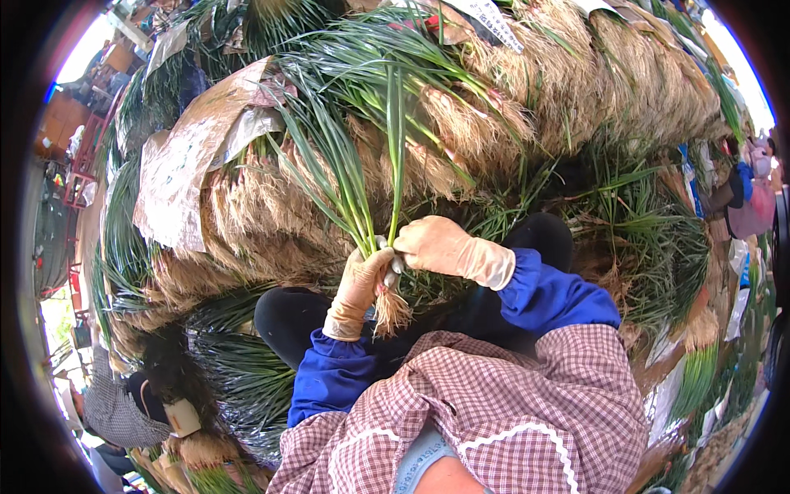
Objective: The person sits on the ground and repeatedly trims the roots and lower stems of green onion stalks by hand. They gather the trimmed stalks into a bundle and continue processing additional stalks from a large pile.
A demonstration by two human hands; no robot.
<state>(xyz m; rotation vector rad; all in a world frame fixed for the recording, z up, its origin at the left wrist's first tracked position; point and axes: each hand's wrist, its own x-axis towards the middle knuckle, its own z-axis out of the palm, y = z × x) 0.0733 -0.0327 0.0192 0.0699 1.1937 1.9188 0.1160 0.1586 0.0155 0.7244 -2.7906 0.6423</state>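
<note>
My left hand (358, 281), in a pale, dirt-stained glove, grips a small bunch of scallion-like plants (352, 204) near its base. Long green leaves fan up from the fist, while pinkish bases and tan fibrous roots (392, 312) hang below it. In a matching glove, my right hand (435, 247) pinches an upright green stalk (396, 160) low down, close beside the left thumb. Its lower end is hidden by the fingers. Just beyond both hands, several loose plants (426, 117) lie over the pile, roots toward the right.
A long heap of bundled plants, roots (259, 204) facing me, spans the front. A flattened paper sack (191, 154) covers its left part. Loose leaves (654, 241) lie at right, more greens (241, 376) at left. A bent-over person (120, 401) is at lower left; another person (750, 197) is at far right.
</note>
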